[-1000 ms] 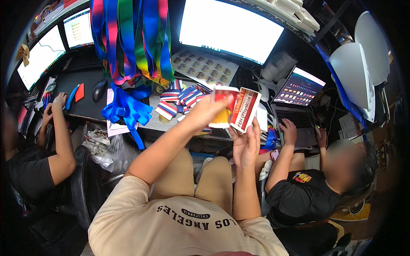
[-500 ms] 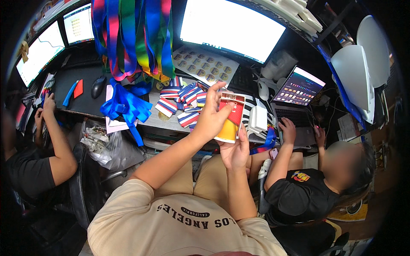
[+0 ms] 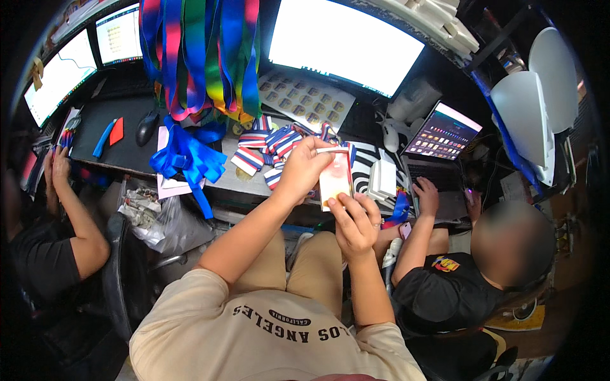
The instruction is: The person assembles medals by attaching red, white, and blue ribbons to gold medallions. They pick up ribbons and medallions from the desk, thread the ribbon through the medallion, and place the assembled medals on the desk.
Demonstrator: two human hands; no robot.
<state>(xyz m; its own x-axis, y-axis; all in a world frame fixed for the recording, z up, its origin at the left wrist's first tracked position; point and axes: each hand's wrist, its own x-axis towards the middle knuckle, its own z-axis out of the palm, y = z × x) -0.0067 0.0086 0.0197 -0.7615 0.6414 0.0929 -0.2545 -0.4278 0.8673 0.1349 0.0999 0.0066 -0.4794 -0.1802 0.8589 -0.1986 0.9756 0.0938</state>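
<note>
Over my lap, close to the desk edge, both hands hold a small flat rectangular card (image 3: 335, 180), red and yellow with a pale border. Glare washes out much of its face. My left hand (image 3: 302, 170) pinches its upper left part between thumb and fingers. At the lower right corner, my right hand (image 3: 357, 223) is closed on the card with its fingers over the front; a ring shows on one finger. Just beyond my left hand lie medals with red, white and blue striped ribbons (image 3: 278, 141). Whether the card is single or a stack, I cannot tell.
Blue ribbons (image 3: 187, 155) lie left, below hanging multicoloured ribbons (image 3: 206, 60). A sheet of round stickers (image 3: 308, 98) sits under the monitor (image 3: 343, 41). White boxes (image 3: 383, 179) and a laptop (image 3: 445, 130) stand right. People work on both sides; a plastic bag (image 3: 168, 222) hangs below the desk.
The card has tilted and now catches glare. My left hand has shifted down and left; my right hand has turned, bringing its fingers over the card's front. The left person's hands moved nearer the edge.
</note>
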